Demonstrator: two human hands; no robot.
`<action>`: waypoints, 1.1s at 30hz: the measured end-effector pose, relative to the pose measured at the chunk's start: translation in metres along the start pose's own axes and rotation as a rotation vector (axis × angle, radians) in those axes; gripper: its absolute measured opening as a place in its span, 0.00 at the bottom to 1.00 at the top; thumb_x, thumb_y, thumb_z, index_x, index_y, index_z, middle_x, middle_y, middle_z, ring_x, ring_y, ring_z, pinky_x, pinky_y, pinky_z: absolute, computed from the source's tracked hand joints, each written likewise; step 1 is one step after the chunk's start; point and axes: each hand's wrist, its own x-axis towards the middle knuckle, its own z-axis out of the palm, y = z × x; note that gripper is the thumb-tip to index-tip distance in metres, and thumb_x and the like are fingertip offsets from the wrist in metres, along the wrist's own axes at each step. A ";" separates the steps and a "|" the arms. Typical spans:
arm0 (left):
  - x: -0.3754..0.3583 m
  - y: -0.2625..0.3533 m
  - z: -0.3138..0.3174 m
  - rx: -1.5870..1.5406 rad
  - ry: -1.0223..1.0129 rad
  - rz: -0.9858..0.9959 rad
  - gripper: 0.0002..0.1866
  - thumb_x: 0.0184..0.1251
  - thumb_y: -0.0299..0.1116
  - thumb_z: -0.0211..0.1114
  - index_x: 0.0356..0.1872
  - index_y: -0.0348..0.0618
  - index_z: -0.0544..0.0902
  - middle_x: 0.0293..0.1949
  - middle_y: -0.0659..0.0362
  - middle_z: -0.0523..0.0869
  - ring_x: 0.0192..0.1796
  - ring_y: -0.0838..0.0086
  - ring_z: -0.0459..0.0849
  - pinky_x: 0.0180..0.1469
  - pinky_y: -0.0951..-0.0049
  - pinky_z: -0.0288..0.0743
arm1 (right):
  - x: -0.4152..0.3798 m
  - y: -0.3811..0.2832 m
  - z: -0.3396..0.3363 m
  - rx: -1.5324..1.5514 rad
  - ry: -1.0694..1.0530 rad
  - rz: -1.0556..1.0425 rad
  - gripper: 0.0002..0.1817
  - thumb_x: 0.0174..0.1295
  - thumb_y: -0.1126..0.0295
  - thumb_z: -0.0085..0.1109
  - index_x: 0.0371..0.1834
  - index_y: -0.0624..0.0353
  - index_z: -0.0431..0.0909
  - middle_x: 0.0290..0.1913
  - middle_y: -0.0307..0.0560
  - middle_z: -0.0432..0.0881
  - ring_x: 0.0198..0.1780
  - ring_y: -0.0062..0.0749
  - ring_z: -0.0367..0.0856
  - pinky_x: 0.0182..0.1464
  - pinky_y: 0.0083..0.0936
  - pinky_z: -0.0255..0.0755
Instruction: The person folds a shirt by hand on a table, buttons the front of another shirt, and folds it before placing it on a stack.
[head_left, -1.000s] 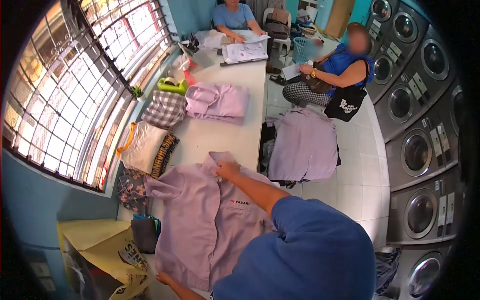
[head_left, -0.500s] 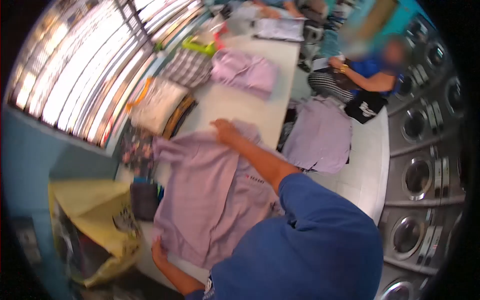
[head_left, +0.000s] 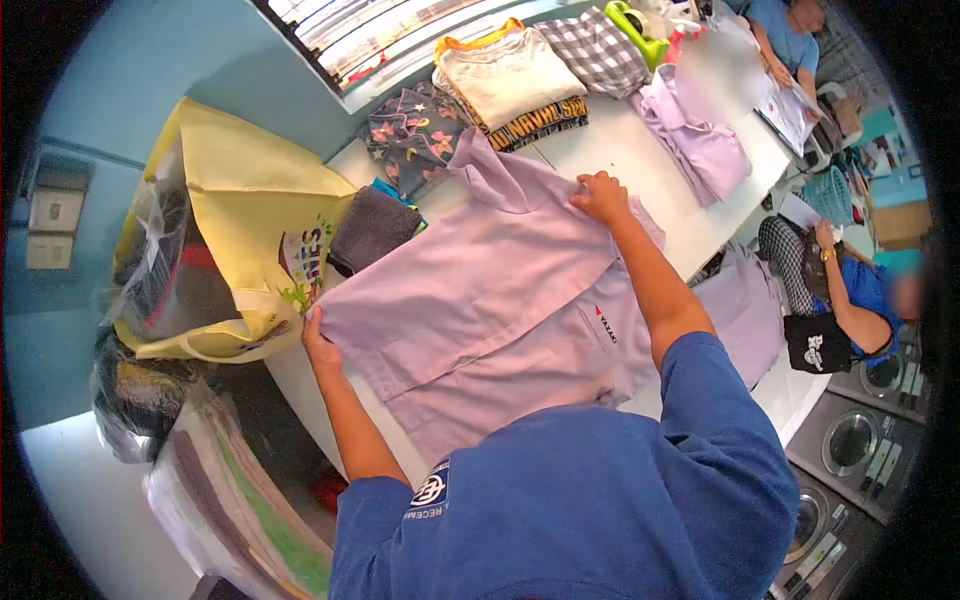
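A lilac work shirt (head_left: 490, 290) with a small "YAZAKI" chest mark lies spread on the white table in front of me, its front partly under my torso. My left hand (head_left: 320, 345) is closed on the shirt's hem corner at the left, beside the yellow bag. At the shoulder near the collar, my right hand (head_left: 603, 198) pinches the fabric with bent fingers. A dark grey folded cloth (head_left: 372, 232) sits just past the shirt's left edge. Close to the collar lies a dark flowered garment (head_left: 415, 135).
Folded clothes (head_left: 510, 75), a checked garment (head_left: 592, 50) and a folded lilac garment (head_left: 690, 135) line the white table (head_left: 570, 150). A yellow bag (head_left: 230, 190) stands at left. Another person (head_left: 850, 300) sits at right near washing machines (head_left: 850, 440); a second person (head_left: 785, 50) is farther back.
My view has turned, so the bag and the left side show more fully. Both hands stay at the shirt, whose left part now looks pulled straighter.
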 end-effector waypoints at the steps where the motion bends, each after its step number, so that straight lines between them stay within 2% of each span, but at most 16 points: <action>1: -0.001 -0.002 0.000 -0.061 -0.038 -0.038 0.17 0.55 0.32 0.61 0.44 0.32 0.75 0.42 0.57 0.78 0.43 0.72 0.76 0.49 0.73 0.67 | 0.002 -0.001 0.000 -0.014 0.000 -0.056 0.19 0.49 0.54 0.57 0.44 0.46 0.75 0.43 0.46 0.74 0.46 0.41 0.72 0.47 0.35 0.67; 2: -0.001 -0.003 0.000 -0.064 -0.037 -0.039 0.17 0.55 0.32 0.61 0.44 0.32 0.75 0.42 0.57 0.78 0.43 0.72 0.76 0.49 0.73 0.67 | 0.008 0.001 0.001 -0.018 0.000 -0.057 0.19 0.49 0.54 0.57 0.44 0.46 0.75 0.43 0.46 0.74 0.46 0.41 0.72 0.47 0.35 0.67; 4: 0.000 -0.006 -0.009 -0.011 0.000 -0.075 0.19 0.55 0.32 0.60 0.46 0.32 0.74 0.44 0.56 0.78 0.46 0.71 0.75 0.51 0.71 0.66 | 0.026 0.015 0.010 0.418 -0.163 -0.057 0.15 0.53 0.56 0.53 0.36 0.55 0.76 0.32 0.50 0.77 0.38 0.39 0.75 0.42 0.30 0.67; 5: -0.001 -0.006 -0.012 -0.003 -0.003 -0.086 0.19 0.55 0.32 0.60 0.46 0.32 0.74 0.44 0.56 0.78 0.46 0.71 0.75 0.51 0.71 0.66 | 0.028 0.020 0.013 0.419 -0.170 -0.045 0.15 0.53 0.56 0.53 0.36 0.55 0.76 0.32 0.50 0.77 0.38 0.39 0.75 0.42 0.30 0.67; 7: -0.002 0.000 -0.009 0.082 -0.017 0.015 0.21 0.56 0.33 0.60 0.49 0.33 0.72 0.45 0.56 0.77 0.47 0.69 0.75 0.51 0.70 0.66 | 0.036 0.030 0.014 0.647 0.096 -0.049 0.16 0.56 0.58 0.50 0.31 0.62 0.74 0.27 0.54 0.77 0.32 0.37 0.75 0.37 0.27 0.67; 8: -0.002 -0.001 -0.008 0.085 -0.022 0.007 0.21 0.56 0.33 0.60 0.49 0.33 0.72 0.45 0.56 0.77 0.47 0.69 0.75 0.51 0.70 0.66 | 0.043 0.035 0.017 0.700 0.039 -0.014 0.16 0.57 0.59 0.49 0.31 0.64 0.74 0.30 0.53 0.78 0.34 0.34 0.75 0.38 0.27 0.67; 12: 0.015 -0.020 -0.023 0.016 -0.097 -0.195 0.23 0.57 0.38 0.61 0.50 0.36 0.71 0.46 0.56 0.77 0.48 0.69 0.75 0.51 0.71 0.67 | 0.049 0.042 0.025 0.619 -0.006 0.057 0.16 0.57 0.59 0.50 0.34 0.63 0.75 0.32 0.49 0.78 0.35 0.30 0.75 0.39 0.25 0.68; 15: 0.015 -0.019 -0.027 0.103 -0.124 -0.374 0.24 0.56 0.42 0.61 0.49 0.38 0.71 0.47 0.56 0.77 0.47 0.70 0.76 0.49 0.71 0.69 | 0.046 0.044 0.029 0.787 -0.120 0.169 0.20 0.51 0.57 0.58 0.38 0.63 0.76 0.34 0.47 0.79 0.37 0.29 0.75 0.40 0.25 0.68; 17: 0.012 -0.014 -0.022 0.141 -0.150 -0.458 0.24 0.55 0.45 0.62 0.49 0.39 0.72 0.47 0.57 0.77 0.47 0.70 0.76 0.48 0.71 0.70 | 0.041 0.048 0.025 0.495 -0.187 0.003 0.27 0.43 0.54 0.65 0.40 0.64 0.76 0.34 0.48 0.79 0.36 0.31 0.76 0.40 0.25 0.70; 19: 0.017 -0.017 -0.029 0.448 -0.211 -0.698 0.28 0.52 0.41 0.66 0.52 0.41 0.69 0.48 0.57 0.76 0.49 0.65 0.75 0.51 0.63 0.70 | 0.043 0.055 0.026 0.467 -0.232 0.021 0.28 0.40 0.53 0.67 0.40 0.64 0.76 0.33 0.49 0.79 0.35 0.32 0.77 0.39 0.26 0.70; 22: 0.000 -0.021 -0.025 0.342 -0.247 -0.723 0.29 0.46 0.45 0.69 0.48 0.39 0.73 0.46 0.56 0.78 0.47 0.68 0.76 0.49 0.70 0.69 | 0.036 0.056 0.015 0.393 -0.304 0.068 0.29 0.37 0.53 0.68 0.39 0.63 0.77 0.32 0.51 0.80 0.33 0.33 0.77 0.38 0.27 0.71; 24: -0.010 -0.022 -0.023 0.274 -0.227 -0.693 0.28 0.46 0.42 0.70 0.48 0.39 0.73 0.45 0.56 0.78 0.47 0.68 0.76 0.50 0.68 0.69 | 0.029 0.055 -0.002 0.346 -0.334 0.101 0.28 0.38 0.54 0.68 0.39 0.63 0.77 0.31 0.51 0.80 0.32 0.34 0.78 0.38 0.27 0.71; 26: -0.016 -0.029 -0.029 0.203 -0.201 -0.668 0.27 0.46 0.38 0.70 0.48 0.39 0.73 0.45 0.56 0.78 0.47 0.67 0.76 0.52 0.67 0.68 | 0.019 0.057 -0.017 0.603 -0.581 0.320 0.34 0.38 0.49 0.65 0.46 0.63 0.75 0.45 0.55 0.77 0.44 0.39 0.76 0.46 0.32 0.69; 27: -0.016 -0.038 -0.032 0.132 -0.222 -0.659 0.26 0.47 0.36 0.69 0.49 0.39 0.73 0.46 0.55 0.78 0.47 0.67 0.76 0.52 0.65 0.68 | 0.008 0.053 -0.029 0.600 -0.586 0.315 0.34 0.38 0.49 0.65 0.46 0.63 0.75 0.45 0.55 0.77 0.44 0.39 0.76 0.46 0.32 0.69; 30: -0.030 -0.031 -0.049 0.019 -0.198 -0.607 0.26 0.49 0.34 0.66 0.51 0.39 0.71 0.47 0.54 0.77 0.48 0.66 0.76 0.53 0.61 0.67 | -0.018 0.056 -0.050 1.013 -0.578 0.480 0.20 0.46 0.58 0.64 0.37 0.61 0.76 0.37 0.44 0.78 0.36 0.27 0.76 0.37 0.25 0.72; 33: -0.084 0.013 -0.067 -0.047 -0.154 -0.343 0.26 0.51 0.34 0.64 0.53 0.37 0.69 0.48 0.53 0.76 0.49 0.64 0.75 0.54 0.60 0.66 | -0.065 0.065 -0.108 1.396 -0.467 0.249 0.13 0.49 0.62 0.61 0.33 0.57 0.74 0.30 0.38 0.75 0.29 0.21 0.73 0.31 0.22 0.69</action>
